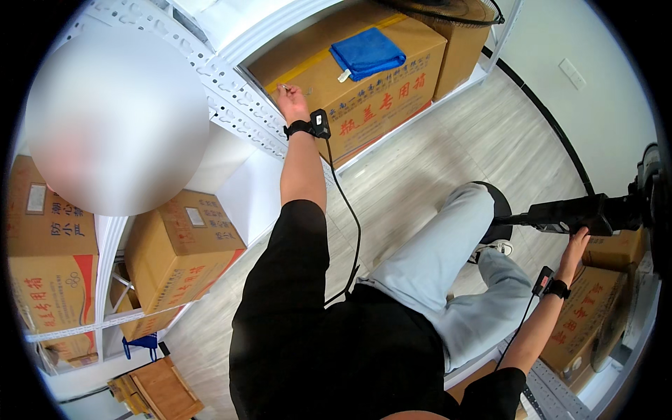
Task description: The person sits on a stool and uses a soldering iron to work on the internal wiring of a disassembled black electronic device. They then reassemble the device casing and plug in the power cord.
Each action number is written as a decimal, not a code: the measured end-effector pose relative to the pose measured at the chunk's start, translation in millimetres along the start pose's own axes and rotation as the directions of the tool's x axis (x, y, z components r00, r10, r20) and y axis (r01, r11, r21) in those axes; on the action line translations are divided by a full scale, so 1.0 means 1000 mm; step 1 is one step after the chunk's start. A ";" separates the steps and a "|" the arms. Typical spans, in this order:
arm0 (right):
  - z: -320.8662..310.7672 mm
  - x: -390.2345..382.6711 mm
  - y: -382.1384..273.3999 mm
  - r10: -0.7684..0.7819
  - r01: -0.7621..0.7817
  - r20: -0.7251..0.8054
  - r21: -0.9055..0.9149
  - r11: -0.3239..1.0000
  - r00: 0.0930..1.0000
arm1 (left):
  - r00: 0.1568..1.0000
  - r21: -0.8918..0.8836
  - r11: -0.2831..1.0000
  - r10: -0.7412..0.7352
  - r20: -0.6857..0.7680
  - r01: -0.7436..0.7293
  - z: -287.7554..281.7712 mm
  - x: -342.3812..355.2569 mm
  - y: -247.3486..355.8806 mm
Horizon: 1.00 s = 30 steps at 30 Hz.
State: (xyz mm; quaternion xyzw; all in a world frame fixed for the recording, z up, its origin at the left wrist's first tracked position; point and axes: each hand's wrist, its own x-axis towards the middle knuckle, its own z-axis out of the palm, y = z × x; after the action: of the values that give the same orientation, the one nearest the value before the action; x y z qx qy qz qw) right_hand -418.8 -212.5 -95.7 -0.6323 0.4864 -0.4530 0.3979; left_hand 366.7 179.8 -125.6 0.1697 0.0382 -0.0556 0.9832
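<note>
My left hand [292,103] is raised beside a large cardboard box [378,112] on a shelf. Its fingers are pinched together; whatever is between them is too small to make out. A folded blue cloth [367,54] lies on top of that box, to the right of the hand. Far to the right, my right hand [575,246] grips the underside of a long black device [570,214], its fingers partly hidden. The device has a thin nozzle-like end pointing left and joins a darker bulky part at the right rim.
White perforated shelving [245,105] stands close to my left arm. More cardboard boxes [178,252] sit on shelves at left, others [584,315] at lower right. Cables run from both wrists. A round wire-guarded fan [455,10] is at the top. A pale blurred oval [119,119] covers the upper left.
</note>
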 end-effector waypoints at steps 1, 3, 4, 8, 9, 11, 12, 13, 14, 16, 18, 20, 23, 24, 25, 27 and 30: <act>0.002 0.000 0.000 0.014 -0.014 0.007 0.032 0.999 1.000 | 0.999 -0.064 0.997 -0.036 -0.012 0.036 0.000 -0.001 0.004; 0.005 -0.002 0.000 0.044 -0.045 0.020 0.085 0.995 0.999 | 0.993 -0.194 0.976 -0.111 -0.030 0.104 0.001 -0.003 0.012; 0.007 -0.002 0.000 0.058 -0.061 0.027 0.112 0.992 0.998 | 0.992 -0.187 0.974 -0.130 -0.005 0.127 0.001 -0.005 0.014; -0.007 0.004 0.002 0.021 -0.022 0.025 0.027 0.999 0.999 | 0.985 -0.005 0.985 -0.174 -0.008 0.174 0.007 -0.016 0.006; -0.006 0.003 0.003 0.025 -0.025 0.025 0.024 0.999 0.999 | 0.986 0.088 0.982 -0.163 -0.033 0.165 0.007 -0.015 0.008; -0.005 0.002 0.002 0.025 -0.026 0.017 0.053 0.998 1.000 | 0.987 0.316 0.935 -0.149 -0.053 0.159 0.005 -0.013 0.010; -0.003 0.002 0.002 0.023 -0.024 0.012 0.089 0.996 1.000 | 0.988 0.424 0.893 -0.139 -0.060 0.151 0.004 -0.009 0.012; 0.004 0.001 0.003 0.024 -0.026 0.015 0.136 0.990 1.000 | 0.994 0.585 0.804 -0.089 -0.068 0.111 0.004 0.000 0.022; 0.009 0.001 0.004 0.033 -0.037 0.026 0.149 0.988 0.999 | 0.997 0.725 0.684 -0.036 -0.068 0.074 0.005 0.010 0.031; 0.010 -0.001 -0.001 0.050 -0.055 0.035 0.144 0.988 0.998 | 0.993 0.986 0.168 0.120 -0.018 -0.003 0.005 0.005 0.027; 0.009 -0.006 -0.004 0.053 -0.056 0.025 0.135 0.989 0.998 | 0.951 0.795 -0.607 0.236 0.198 -0.015 0.008 -0.002 0.017; 0.009 -0.008 -0.008 0.060 -0.062 0.021 0.122 0.991 0.998 | 0.976 0.685 -0.726 0.098 0.196 -0.065 0.007 -0.017 0.014; -0.002 0.001 -0.004 0.047 -0.048 0.020 0.095 0.994 0.999 | 0.979 0.531 -0.838 -0.015 0.203 -0.123 0.019 -0.023 0.001; 0.000 0.000 -0.006 0.042 -0.044 0.027 0.076 0.996 0.999 | 0.979 0.474 -0.871 -0.033 0.200 -0.126 0.020 -0.025 -0.001; 0.002 -0.002 -0.008 0.037 -0.039 0.034 0.056 0.998 0.999 | 0.979 0.438 -0.887 -0.064 0.192 -0.144 0.021 -0.026 -0.004; 0.006 -0.003 -0.009 0.077 -0.078 0.015 0.100 0.992 0.997 | 0.976 0.369 -0.911 -0.127 0.174 -0.185 0.023 -0.025 -0.010; 0.005 -0.001 -0.010 0.109 -0.108 0.000 0.139 0.984 0.994 | 0.955 0.345 -0.900 -0.195 0.225 -0.265 0.023 -0.015 -0.016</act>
State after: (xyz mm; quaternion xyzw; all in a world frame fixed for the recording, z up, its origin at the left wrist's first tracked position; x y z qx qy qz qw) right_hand -411.3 -208.7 -87.9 -0.5740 0.4891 -0.4657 0.4631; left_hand 350.7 158.6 -107.8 0.9831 -0.1788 0.0236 0.0310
